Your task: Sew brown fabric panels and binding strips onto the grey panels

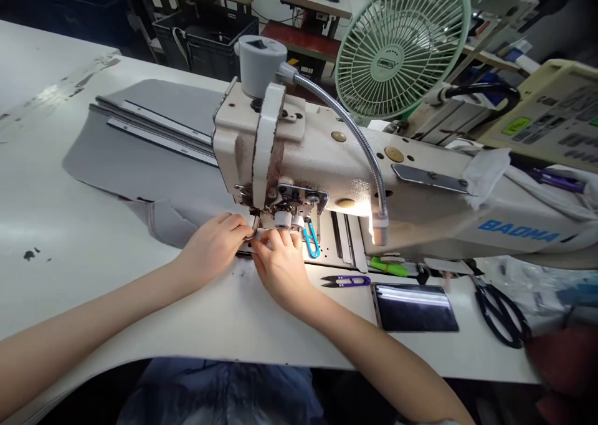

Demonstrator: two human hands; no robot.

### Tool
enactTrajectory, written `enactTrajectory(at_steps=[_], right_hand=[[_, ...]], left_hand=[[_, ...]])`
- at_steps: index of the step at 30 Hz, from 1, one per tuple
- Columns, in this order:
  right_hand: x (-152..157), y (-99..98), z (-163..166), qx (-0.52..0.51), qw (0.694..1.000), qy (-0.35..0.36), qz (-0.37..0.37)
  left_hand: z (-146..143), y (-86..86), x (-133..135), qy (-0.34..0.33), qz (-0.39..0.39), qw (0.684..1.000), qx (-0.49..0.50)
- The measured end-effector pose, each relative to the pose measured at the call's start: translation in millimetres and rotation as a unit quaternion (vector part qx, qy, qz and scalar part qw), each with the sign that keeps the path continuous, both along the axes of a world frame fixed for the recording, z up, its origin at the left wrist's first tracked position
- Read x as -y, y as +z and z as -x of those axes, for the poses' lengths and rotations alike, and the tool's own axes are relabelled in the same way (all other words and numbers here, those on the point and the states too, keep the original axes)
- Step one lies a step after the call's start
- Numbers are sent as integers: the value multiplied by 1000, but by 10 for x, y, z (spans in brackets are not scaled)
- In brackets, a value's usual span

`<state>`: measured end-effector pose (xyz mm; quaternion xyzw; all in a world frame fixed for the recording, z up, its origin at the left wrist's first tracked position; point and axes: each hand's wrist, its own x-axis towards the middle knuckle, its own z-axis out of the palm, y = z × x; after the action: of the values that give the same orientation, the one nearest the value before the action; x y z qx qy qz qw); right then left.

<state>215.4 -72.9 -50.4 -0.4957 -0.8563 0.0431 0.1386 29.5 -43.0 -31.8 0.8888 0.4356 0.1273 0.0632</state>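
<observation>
A cream industrial sewing machine [327, 163] marked BAOMA stands on the white table [70, 238]. My left hand [212, 244] and my right hand [280, 263] meet right under its needle area. Both have their fingers curled and pinched close to the presser foot; what they pinch is too small to name. Grey fabric [140, 157] lies under the machine head and spreads away to the left, a fold of it just left of my left hand. A gooseneck lamp [379, 225] shines on the machine bed beside my right hand.
Purple thread snips [346, 281] and a dark phone [413, 306] lie to the right of my right hand. Black scissors [499, 313] sit farther right. A green fan [402, 42] stands behind the machine, a control panel [551, 113] at right. Black crates sit beyond the table.
</observation>
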Motion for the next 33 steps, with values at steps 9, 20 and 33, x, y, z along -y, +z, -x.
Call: enactTrajectory(at_steps=[9, 20, 33], right_hand=[[-153, -9, 53, 19, 999, -36, 30], [-128, 19, -5, -138, 990, -23, 33], [-133, 54, 2, -167, 985, 13, 43]], left_hand=[[-114, 66, -247, 18, 1, 999, -50], [-2, -143, -155, -15, -83, 996, -2], [7, -153, -188, -27, -91, 995, -10]])
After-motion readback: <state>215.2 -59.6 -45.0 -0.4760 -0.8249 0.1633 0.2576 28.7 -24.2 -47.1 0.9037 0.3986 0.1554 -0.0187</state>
